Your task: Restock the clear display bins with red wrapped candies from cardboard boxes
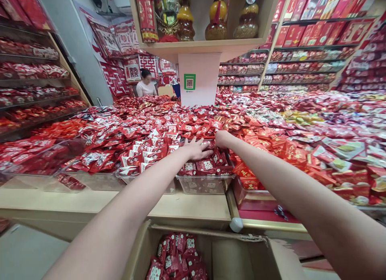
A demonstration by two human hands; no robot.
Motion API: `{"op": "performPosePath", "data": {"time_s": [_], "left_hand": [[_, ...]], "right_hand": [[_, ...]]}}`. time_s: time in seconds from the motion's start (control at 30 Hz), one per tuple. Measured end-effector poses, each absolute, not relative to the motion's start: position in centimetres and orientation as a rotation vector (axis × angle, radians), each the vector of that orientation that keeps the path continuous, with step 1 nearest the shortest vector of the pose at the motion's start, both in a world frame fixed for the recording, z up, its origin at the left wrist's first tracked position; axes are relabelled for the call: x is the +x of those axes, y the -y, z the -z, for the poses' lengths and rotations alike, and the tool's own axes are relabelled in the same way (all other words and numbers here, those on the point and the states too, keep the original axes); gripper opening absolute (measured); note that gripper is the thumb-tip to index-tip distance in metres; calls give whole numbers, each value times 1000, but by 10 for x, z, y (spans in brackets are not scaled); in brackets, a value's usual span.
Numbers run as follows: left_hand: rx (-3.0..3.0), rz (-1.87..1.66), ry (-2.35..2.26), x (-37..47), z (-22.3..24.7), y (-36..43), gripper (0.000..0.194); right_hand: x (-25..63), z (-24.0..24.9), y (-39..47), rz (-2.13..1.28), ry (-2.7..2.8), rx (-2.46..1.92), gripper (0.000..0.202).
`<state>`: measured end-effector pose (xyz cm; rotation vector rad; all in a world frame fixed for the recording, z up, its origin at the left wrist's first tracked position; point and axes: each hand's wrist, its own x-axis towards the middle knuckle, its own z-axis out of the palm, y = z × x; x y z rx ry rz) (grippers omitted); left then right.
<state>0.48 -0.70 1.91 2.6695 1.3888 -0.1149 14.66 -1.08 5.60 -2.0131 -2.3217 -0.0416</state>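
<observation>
My left hand (196, 150) lies palm down with fingers spread on dark red candy packets (205, 166) printed with white double-happiness signs. They fill a clear plastic bin (205, 185) at the counter's front edge. At the bin's far right corner, my right hand (222, 139) is curled, knuckles up. Its fingertips are hidden behind the hand, so whatever they grip cannot be made out. Below, in front of the counter, an open cardboard box (235, 258) holds more packets of the same look (177, 258).
Bins of red and white packets (144, 155) stand to the left, orange-red packets (280, 149) to the right. A post with a QR code (189, 82) carries a shelf (199, 47) of gourd ornaments. Stocked racks line both sides. A person (146, 87) is at the back.
</observation>
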Motion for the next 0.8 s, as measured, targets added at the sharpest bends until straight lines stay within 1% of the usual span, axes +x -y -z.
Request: {"op": "performPosePath", "data": {"time_s": [0.1,0.17,0.23,0.3,0.33,0.37,0.4,0.43,0.53,0.57,0.6,0.63,0.73,0.8], "left_hand": [[2660,43,-1440,1,-20,13,77],[2621,12,-1493,-1,-17,17,80],[2588,4,-1517,-2,-16,19,82],[2585,-4,-1511,-2,-20,21,78],[2594,-29,-1508,-3,-24,24,74],[2616,-86,-1498,-5,-30,28,69],[2647,-180,-1476,-8,-36,35,64],[2675,-316,-1443,-12,-42,45,59],[2605,-843,-1292,-32,-50,98,44],[2517,-968,-1248,-40,-46,121,40],[2443,-1027,-1201,-49,-38,146,35],[2395,-986,-1130,-57,-25,171,31],[2216,-748,-1110,-81,35,239,27],[2102,-608,-1205,-95,81,273,30]], "right_hand": [[146,-72,47,117,2226,-2012,23],[142,-74,90,40,2210,-1851,23],[134,-60,144,-289,2295,-1569,19],[123,-27,196,-810,2464,-1284,18],[118,-4,217,-1037,2518,-1223,20],[112,21,235,-1204,2573,-1215,25],[106,48,249,-1261,2603,-1299,31],[99,76,258,-1307,2611,-1411,41],[74,149,271,-1404,2488,-1761,90],[65,167,274,-1420,2446,-1815,95],[56,182,277,-1421,2412,-1857,95],[48,193,281,-1391,2393,-1879,89],[34,207,293,-1193,2357,-1884,61],[35,207,300,-1109,2299,-1815,44]]}}
